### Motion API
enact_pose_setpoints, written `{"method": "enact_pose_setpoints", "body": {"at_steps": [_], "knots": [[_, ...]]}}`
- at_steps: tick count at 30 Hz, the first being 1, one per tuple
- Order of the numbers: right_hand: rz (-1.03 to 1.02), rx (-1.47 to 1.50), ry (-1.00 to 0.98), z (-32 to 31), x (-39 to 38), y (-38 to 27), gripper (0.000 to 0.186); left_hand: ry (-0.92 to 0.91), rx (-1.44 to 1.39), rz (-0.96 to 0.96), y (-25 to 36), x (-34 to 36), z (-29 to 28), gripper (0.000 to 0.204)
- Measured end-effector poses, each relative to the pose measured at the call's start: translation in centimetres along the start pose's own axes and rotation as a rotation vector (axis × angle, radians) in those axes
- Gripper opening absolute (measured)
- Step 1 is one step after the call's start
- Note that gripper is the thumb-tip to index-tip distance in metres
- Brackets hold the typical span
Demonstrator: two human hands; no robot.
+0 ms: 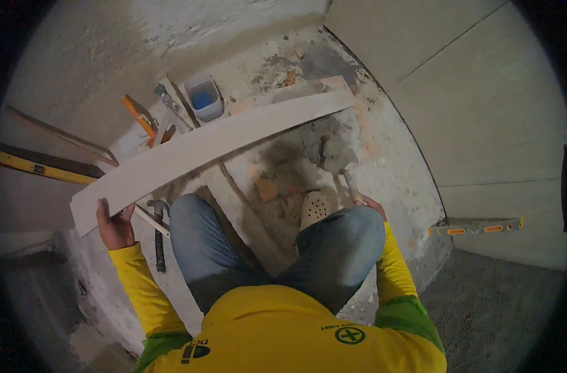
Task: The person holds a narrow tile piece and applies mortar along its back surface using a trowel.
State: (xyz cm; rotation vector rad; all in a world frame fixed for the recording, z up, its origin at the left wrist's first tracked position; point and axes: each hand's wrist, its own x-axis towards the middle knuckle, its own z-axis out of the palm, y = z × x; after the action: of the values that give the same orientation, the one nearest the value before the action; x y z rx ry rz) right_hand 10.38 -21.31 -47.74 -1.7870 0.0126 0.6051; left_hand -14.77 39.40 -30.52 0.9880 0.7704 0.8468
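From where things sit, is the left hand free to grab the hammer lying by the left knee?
Probably not right now: the left hand is gripping the end of the long pale tile strip. The dark-handled hammer lies close beside it on the floor, nothing covering it, so only the strip occupies the hand.

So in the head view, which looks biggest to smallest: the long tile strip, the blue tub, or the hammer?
1. Long tile strip, biggest by far.
2 and 3. Hammer and blue tub look similar; the hammer is nearer, so I won't rank them.
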Motion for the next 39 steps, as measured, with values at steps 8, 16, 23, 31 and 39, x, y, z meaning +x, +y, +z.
{"method": "enact_pose_setpoints", "body": {"at_steps": [8,16,23,31,39], "knots": [[0.17,-0.319,0.201,2.0,3.1,-5.1,0.046,-0.001,0.032,-0.003,0.7,-1.2,0.0,0.042],[-0.091,-0.941,0.478,6.0,9.5,-6.7,0.052,0.062,0.07,0.036,1.6,-3.5,2.1,0.04],[-0.19,-1.087,0.38,7.8,11.2,-1.0,0.071,0.042,0.093,0.095,1.7,-3.9,2.1,0.04],[-0.107,-1.083,0.259,1.7,7.5,-2.1,0.073,0.042,0.085,0.046,1.9,-3.4,2.8,0.043],[-0.13,-0.849,0.413,4.3,9.7,-4.4,0.068,0.042,0.126,0.058,2.4,-4.0,2.9,0.043]]}}
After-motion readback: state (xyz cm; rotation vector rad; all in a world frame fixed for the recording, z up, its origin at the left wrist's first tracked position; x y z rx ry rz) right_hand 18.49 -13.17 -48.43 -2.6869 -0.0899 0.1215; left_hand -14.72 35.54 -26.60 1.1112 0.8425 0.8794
